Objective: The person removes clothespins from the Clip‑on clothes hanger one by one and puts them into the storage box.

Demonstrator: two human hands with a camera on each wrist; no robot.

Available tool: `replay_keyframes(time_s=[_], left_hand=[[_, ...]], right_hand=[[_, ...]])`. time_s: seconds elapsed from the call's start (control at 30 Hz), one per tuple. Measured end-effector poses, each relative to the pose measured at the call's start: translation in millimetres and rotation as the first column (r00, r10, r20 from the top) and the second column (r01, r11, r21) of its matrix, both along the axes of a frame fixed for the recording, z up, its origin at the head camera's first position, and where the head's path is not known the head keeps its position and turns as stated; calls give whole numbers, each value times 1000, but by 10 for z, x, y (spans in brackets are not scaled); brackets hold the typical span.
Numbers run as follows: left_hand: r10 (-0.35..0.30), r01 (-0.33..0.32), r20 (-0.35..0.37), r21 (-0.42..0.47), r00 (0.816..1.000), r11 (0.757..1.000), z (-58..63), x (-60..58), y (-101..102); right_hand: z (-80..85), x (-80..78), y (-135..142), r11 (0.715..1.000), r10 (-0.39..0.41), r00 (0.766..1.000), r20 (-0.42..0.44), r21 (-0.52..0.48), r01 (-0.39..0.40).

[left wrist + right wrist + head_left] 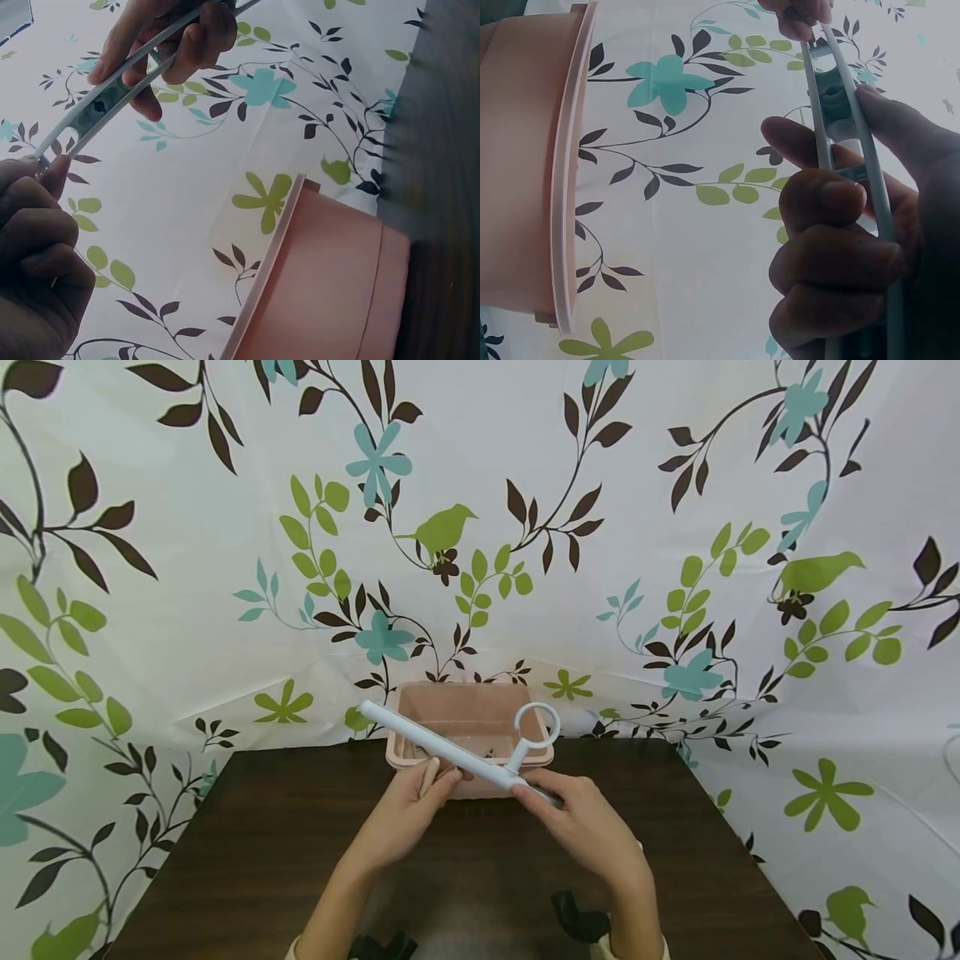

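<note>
A long light blue plastic bar [442, 747] slants across the front of the pink bin in the head view. A round ring [556, 724] stands up from it on a short stem. My right hand [592, 827] grips the bar's lower right part, fingers curled round it in the right wrist view. Below the bar, my left hand [397, 818] pinches it with thumb and finger. The left wrist view shows the left fingertips [56, 176] at one end of two narrow rails, with a teal insert [105, 101] between them.
The pink plastic bin [465, 702] stands at the back of the dark wooden table [285, 843], with a few small dark items inside. Behind it hangs a white cloth [480, 410] printed with leaves, flowers and birds. Black pieces [581, 918] sit near my wrists.
</note>
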State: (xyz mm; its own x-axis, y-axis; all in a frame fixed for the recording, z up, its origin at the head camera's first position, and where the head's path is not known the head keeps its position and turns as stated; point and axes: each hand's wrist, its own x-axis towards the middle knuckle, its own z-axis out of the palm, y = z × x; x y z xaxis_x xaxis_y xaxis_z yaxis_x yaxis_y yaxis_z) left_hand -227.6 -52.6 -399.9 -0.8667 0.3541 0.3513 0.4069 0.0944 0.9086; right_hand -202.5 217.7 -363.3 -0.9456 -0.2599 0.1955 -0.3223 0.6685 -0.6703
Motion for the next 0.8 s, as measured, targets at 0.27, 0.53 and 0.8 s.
replay_keyframes(time_s=[0.27, 0.53, 0.8], left_hand=[[47, -51, -77, -55, 996, 997, 0, -16, 41], [179, -225, -231, -189, 956, 956, -24, 7, 10], [255, -365, -363, -276, 896, 889, 10, 52, -15]], right_hand=[[-15, -5, 1, 1000, -15, 1000, -25, 12, 15], [-24, -14, 2, 1000, -3, 1000, -23, 26, 3], [-31, -24, -9, 999, -15, 1000, -13, 33, 15]])
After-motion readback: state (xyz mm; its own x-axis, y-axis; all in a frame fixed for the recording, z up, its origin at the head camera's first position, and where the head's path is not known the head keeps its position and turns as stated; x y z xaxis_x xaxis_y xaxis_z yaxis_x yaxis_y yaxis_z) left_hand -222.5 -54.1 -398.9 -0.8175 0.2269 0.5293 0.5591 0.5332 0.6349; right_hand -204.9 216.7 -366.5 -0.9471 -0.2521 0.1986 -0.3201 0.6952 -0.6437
